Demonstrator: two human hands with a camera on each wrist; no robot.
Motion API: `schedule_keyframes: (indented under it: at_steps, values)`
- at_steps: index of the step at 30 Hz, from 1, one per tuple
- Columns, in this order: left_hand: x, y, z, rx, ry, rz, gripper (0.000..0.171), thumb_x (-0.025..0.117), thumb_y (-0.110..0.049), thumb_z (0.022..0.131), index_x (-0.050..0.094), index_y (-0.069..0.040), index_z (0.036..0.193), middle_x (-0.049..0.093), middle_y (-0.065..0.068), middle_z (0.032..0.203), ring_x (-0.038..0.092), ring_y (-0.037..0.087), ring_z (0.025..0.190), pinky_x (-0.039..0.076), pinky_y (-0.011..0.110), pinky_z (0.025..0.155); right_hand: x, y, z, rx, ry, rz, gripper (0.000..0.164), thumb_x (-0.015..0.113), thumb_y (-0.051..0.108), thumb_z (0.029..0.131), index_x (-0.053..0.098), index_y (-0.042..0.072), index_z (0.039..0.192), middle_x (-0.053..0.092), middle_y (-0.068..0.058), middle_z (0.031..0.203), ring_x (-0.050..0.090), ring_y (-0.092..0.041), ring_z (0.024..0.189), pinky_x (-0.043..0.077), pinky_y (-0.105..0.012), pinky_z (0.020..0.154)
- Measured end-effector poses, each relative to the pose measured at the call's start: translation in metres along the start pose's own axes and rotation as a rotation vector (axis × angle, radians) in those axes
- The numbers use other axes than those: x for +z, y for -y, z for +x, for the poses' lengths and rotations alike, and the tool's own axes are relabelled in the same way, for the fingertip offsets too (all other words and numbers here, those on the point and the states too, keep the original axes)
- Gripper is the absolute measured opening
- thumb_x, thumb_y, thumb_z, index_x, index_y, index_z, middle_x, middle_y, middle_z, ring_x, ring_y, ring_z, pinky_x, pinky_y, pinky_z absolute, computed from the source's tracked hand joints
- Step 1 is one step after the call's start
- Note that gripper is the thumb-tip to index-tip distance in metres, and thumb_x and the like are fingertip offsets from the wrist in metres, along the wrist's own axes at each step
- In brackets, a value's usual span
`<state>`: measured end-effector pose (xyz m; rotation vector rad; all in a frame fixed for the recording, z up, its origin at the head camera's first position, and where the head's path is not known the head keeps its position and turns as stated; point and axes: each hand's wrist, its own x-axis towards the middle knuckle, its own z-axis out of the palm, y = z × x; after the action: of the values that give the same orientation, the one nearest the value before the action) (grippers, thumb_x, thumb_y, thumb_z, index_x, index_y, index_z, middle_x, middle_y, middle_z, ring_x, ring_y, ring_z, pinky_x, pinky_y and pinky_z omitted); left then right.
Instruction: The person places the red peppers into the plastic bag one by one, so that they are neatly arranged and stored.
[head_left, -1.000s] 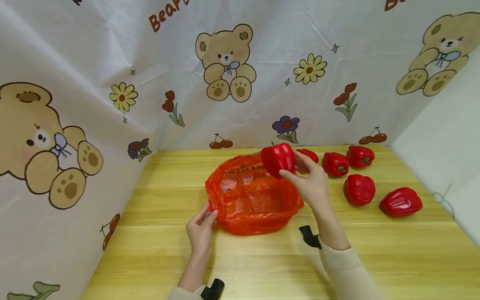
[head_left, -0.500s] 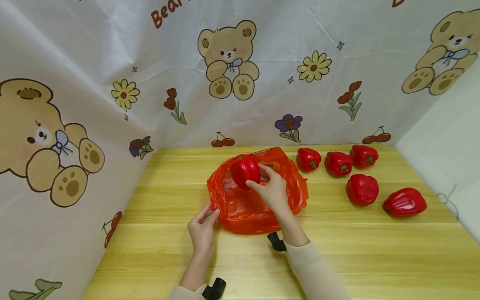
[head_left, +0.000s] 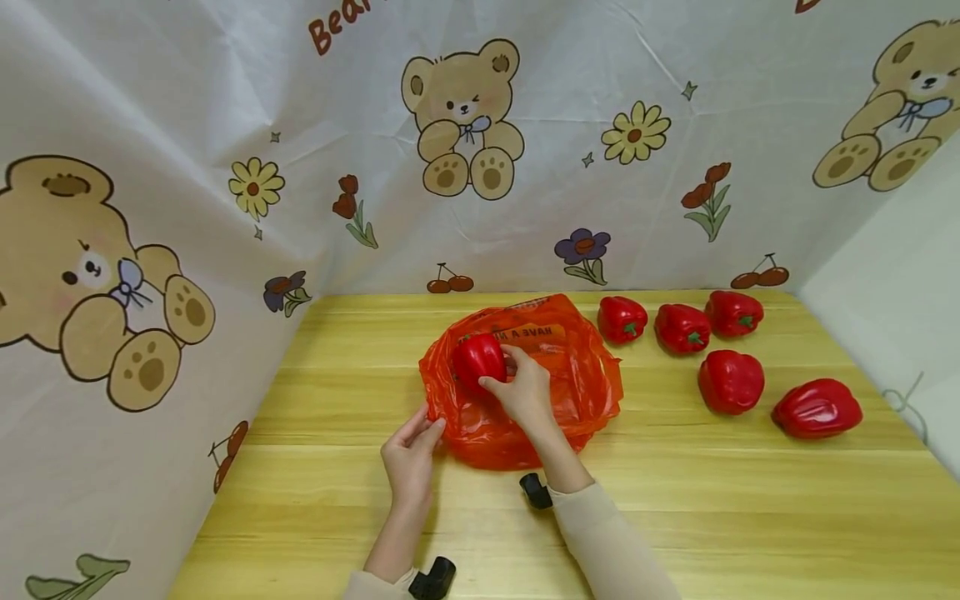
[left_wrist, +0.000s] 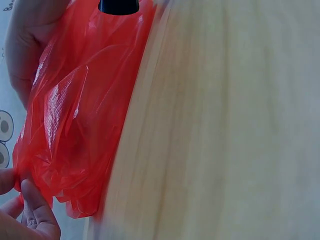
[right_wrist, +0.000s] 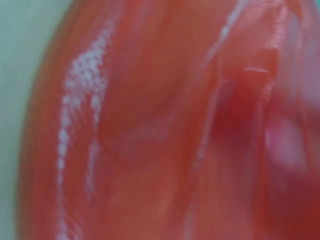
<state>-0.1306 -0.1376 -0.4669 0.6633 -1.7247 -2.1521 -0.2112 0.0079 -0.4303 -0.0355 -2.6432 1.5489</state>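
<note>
An orange-red plastic bag stands with its mouth spread wide on the wooden table, printed lettering on its inner back wall. My left hand pinches the bag's left rim between thumb and fingers; the left wrist view shows these fingertips at the crumpled bag too. My right hand holds a red bell pepper by its right side, inside the bag's mouth toward the left. In the right wrist view the bag's film fills most of the frame and veils the pepper and fingers.
Several more red bell peppers lie right of the bag: one pepper beside its back right rim, a pair behind, and a pepper and another pepper nearer. A patterned bear cloth hangs along the table's back and left.
My right hand has carried the bell pepper leftward and down from above the bag's right side into its mouth. My left hand keeps its pinch on the rim.
</note>
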Motion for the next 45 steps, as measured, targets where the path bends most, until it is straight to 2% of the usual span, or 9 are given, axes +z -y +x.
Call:
schedule_keyframes:
  at_steps: [15, 24, 31, 40, 45]
  values:
    - [0.007, 0.005, -0.007, -0.016, 0.034, 0.044, 0.040, 0.072, 0.001, 0.085, 0.065, 0.003, 0.123, 0.062, -0.003, 0.082, 0.061, 0.003, 0.071, 0.055, 0.016, 0.065, 0.009, -0.014, 0.004, 0.043, -0.031, -0.075, 0.057, 0.081, 0.013, 0.080, 0.057, 0.000, 0.130, 0.063, -0.021, 0.118, 0.057, -0.036, 0.109, 0.052, -0.050, 0.093]
    - [0.010, 0.007, -0.010, -0.033, 0.037, 0.044, 0.040, 0.073, 0.000, 0.085, 0.065, 0.001, 0.124, 0.062, -0.003, 0.083, 0.060, 0.003, 0.071, 0.054, 0.015, 0.064, 0.001, -0.017, -0.001, 0.027, 0.017, -0.041, 0.061, 0.079, 0.007, 0.080, 0.052, -0.001, 0.134, 0.060, -0.022, 0.121, 0.059, -0.037, 0.112, 0.052, -0.049, 0.097]
    - [0.011, 0.008, -0.010, -0.039, 0.030, 0.051, 0.040, 0.073, -0.001, 0.084, 0.065, 0.000, 0.124, 0.061, -0.004, 0.083, 0.060, 0.002, 0.072, 0.054, 0.014, 0.064, -0.022, -0.007, -0.011, -0.050, 0.036, -0.088, 0.060, 0.078, 0.008, 0.082, 0.051, 0.001, 0.136, 0.061, -0.021, 0.124, 0.057, -0.038, 0.115, 0.053, -0.048, 0.094]
    - [0.005, 0.005, -0.009, -0.037, 0.019, 0.038, 0.043, 0.074, -0.002, 0.084, 0.063, 0.001, 0.126, 0.061, -0.006, 0.082, 0.060, 0.001, 0.073, 0.054, 0.014, 0.065, -0.064, 0.008, -0.044, -0.179, 0.074, 0.057, 0.057, 0.078, 0.002, 0.080, 0.056, 0.005, 0.133, 0.061, -0.013, 0.121, 0.063, -0.029, 0.112, 0.059, -0.033, 0.081]
    - [0.000, 0.001, -0.006, -0.027, 0.000, 0.033, 0.042, 0.073, -0.001, 0.084, 0.063, 0.002, 0.125, 0.061, -0.007, 0.081, 0.060, 0.001, 0.073, 0.054, 0.013, 0.065, -0.090, 0.007, -0.055, -0.275, 0.040, 0.071, 0.059, 0.078, 0.002, 0.079, 0.056, 0.006, 0.134, 0.063, -0.013, 0.122, 0.063, -0.029, 0.111, 0.059, -0.034, 0.083]
